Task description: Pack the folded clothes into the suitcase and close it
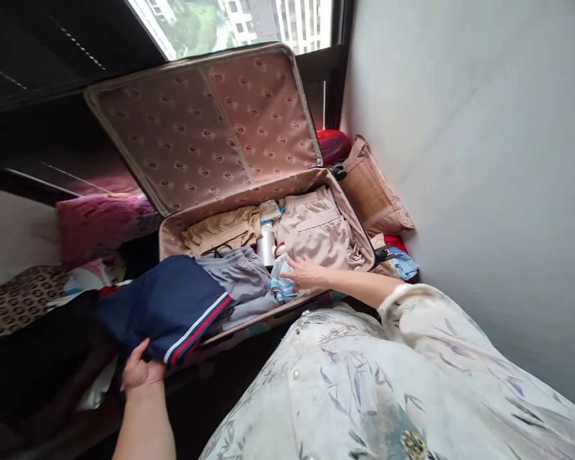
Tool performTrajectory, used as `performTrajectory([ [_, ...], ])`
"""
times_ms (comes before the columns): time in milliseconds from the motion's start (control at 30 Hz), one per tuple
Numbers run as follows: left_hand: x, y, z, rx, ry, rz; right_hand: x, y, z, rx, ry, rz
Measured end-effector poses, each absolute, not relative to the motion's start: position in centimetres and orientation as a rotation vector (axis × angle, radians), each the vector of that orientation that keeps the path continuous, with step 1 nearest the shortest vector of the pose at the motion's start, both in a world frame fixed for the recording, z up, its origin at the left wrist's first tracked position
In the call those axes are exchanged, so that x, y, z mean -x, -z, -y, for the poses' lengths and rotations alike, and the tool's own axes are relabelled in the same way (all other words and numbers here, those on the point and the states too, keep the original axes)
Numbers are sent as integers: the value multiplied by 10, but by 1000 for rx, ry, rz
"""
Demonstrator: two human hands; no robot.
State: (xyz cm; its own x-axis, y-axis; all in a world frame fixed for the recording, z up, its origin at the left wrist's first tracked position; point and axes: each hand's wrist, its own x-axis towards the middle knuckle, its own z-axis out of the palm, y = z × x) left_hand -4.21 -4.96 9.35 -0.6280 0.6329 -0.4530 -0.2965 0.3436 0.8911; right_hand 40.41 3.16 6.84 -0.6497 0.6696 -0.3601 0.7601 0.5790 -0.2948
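Observation:
An open suitcase (pixel 361 233) lies in front of me, its patterned lid (pixel 206 128) propped up against the window. My left hand (pixel 141 369) grips the near edge of a folded navy garment (pixel 167 303) with red and white stripes, which hangs over the suitcase's front edge. My right hand (pixel 304 273) rests palm down inside the case on a light blue cloth (pixel 282 287). Around it lie grey clothing (pixel 242 275), beige trousers (pixel 316 230), a tan garment (pixel 223 230) and a white bottle (pixel 267 246).
A grey wall (pixel 483 160) rises close on the right. A woven brown cushion (pixel 374 191) and a red item (pixel 333 144) sit beside the suitcase. Pink bedding (pixel 100 220), a patterned pillow (pixel 19 300) and dark clothing (pixel 38 358) fill the left.

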Motion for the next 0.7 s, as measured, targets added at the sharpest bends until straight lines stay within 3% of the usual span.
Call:
performTrajectory([
  [100,36,-99,49,-269,-1409,-1823,-489,-111,-36,-1543,658,-2793],
  [167,30,-105,50,-292,-1392,-1841,-564,-131,-28,-2073,583,-2784],
  [300,26,-111,50,-368,-1326,-1878,-692,-121,28,-3077,387,-2068],
  [400,29,-111,50,-394,-1303,-1888,-717,-77,85,-3069,578,-1637],
  [500,31,-110,50,-390,-1291,-1889,-684,-28,120,-2780,773,-1691],
  [700,29,-112,51,-289,-1338,-1840,-615,27,102,-2648,684,-1574],
])
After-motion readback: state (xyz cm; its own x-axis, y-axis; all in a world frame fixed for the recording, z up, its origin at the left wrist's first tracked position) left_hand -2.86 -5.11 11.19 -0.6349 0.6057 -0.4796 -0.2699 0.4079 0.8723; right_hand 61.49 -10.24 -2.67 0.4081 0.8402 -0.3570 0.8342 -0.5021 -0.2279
